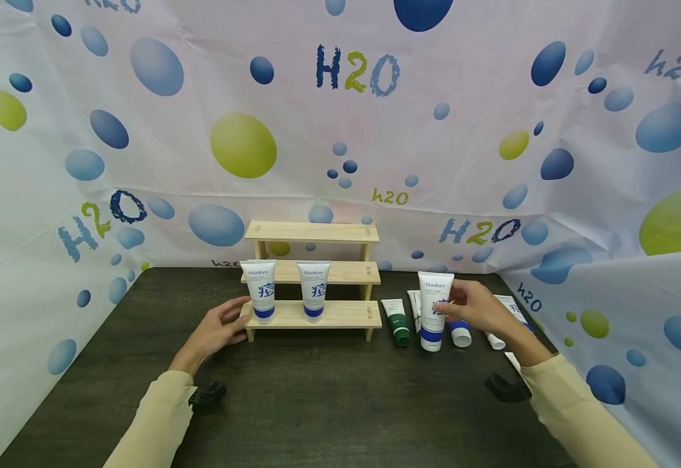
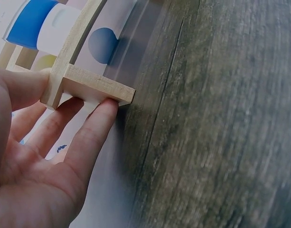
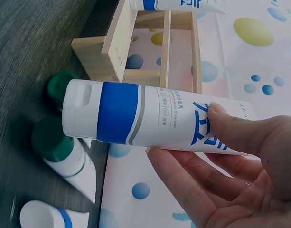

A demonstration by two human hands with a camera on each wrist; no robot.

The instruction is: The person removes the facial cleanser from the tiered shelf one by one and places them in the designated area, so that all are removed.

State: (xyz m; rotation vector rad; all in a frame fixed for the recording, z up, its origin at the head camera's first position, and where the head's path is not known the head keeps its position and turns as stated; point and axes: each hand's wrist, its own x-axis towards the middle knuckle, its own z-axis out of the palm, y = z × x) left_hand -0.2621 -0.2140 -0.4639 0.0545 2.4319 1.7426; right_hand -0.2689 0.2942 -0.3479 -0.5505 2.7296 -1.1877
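A three-step wooden rack (image 1: 317, 314) stands at the back of the table. At the left end of its lowest step, my left hand (image 1: 218, 329) grips the board with the thumb above and fingers against the leg (image 2: 98, 84). Two white squeeze tubes with blue bands, a left one (image 1: 260, 289) and a right one (image 1: 314, 289), stand cap down on that step. My right hand (image 1: 476, 305) pinches a matching squeeze tube (image 1: 432, 331) between thumb and fingers, to the right of the rack. This tube (image 3: 154, 111) is upright, cap down; the fingers hide part of its lettering.
Right of the rack lie a green-capped tube (image 1: 397, 323), a blue-and-white tube (image 1: 460, 334) and several other tubes, partly hidden by my right hand. A second green-capped tube (image 3: 55, 142) shows in the right wrist view. A patterned sheet (image 1: 340, 130) hangs behind the dark table (image 1: 340, 403).
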